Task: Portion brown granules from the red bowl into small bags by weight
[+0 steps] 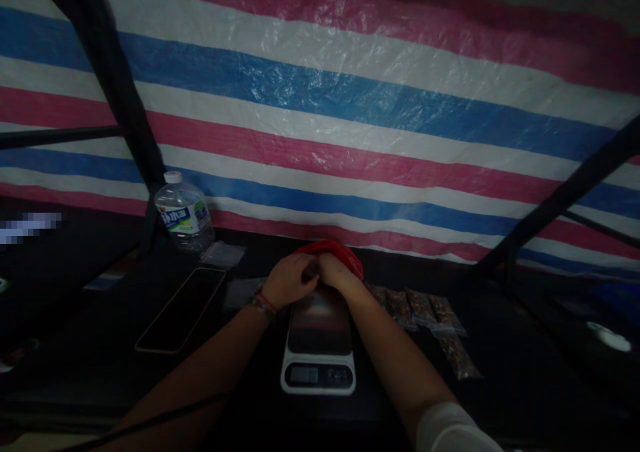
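My left hand (291, 279) and my right hand (337, 272) meet over the far end of a white kitchen scale (320, 384). A red plastic bag (353, 260) lies just behind them. My left hand's fingers curl round a small dark thing between the hands, too dim to name. The fingers of my right hand point down towards the red bag, and their tips are hidden. Small clear zip bags (423, 307) filled with brown bits lie beside my right forearm. An unfilled clear zip bag (241, 294) is near my left wrist.
Left of the scale lies a phone (183, 311). Behind it stand a large clear plastic bottle (185, 215) and another clear bag (223, 254). Dark frame bars (117, 85) slant at both sides, before a striped plastic sheet (320, 105). A white object (609, 337) lies far right.
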{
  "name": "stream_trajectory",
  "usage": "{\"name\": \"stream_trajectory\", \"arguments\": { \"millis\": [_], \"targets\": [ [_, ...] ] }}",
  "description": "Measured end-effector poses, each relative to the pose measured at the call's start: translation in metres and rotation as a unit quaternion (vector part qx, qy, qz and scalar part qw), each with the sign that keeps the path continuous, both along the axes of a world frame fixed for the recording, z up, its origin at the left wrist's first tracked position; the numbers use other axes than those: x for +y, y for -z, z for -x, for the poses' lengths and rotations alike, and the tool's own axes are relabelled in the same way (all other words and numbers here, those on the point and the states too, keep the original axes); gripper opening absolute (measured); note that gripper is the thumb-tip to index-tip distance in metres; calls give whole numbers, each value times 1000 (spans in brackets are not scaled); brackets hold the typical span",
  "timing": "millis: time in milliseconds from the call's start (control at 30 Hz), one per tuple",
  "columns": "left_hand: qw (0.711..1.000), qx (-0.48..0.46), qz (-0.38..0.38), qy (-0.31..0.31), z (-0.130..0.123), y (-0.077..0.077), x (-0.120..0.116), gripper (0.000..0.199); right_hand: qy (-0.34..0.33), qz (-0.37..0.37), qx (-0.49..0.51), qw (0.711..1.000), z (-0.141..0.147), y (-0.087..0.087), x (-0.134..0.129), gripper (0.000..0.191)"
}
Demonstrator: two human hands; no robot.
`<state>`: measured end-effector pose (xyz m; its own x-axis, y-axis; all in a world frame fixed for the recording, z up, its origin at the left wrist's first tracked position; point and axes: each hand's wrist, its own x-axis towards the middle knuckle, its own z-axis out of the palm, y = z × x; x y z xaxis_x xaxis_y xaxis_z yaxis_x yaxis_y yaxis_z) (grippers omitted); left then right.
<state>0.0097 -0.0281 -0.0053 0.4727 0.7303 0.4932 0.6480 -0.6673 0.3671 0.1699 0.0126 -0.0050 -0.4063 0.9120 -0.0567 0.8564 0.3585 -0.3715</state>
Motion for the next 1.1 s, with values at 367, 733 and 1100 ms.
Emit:
{"name": "stream_trajectory", "arguments": {
  "millis": [367, 733, 1100],
  "targets": [
    [993, 53, 74, -77, -8, 4, 6, 27, 29, -70, 131, 988, -13, -23, -3, 24],
    [991, 30, 86, -99, -8, 16, 14, 32, -44, -49, 98, 993, -9, -25, -7, 25],
    [991, -22, 100, -88, -13, 17, 12, 30, -33, -53, 149, 987, -9, -27, -11, 44]
  ]
}}
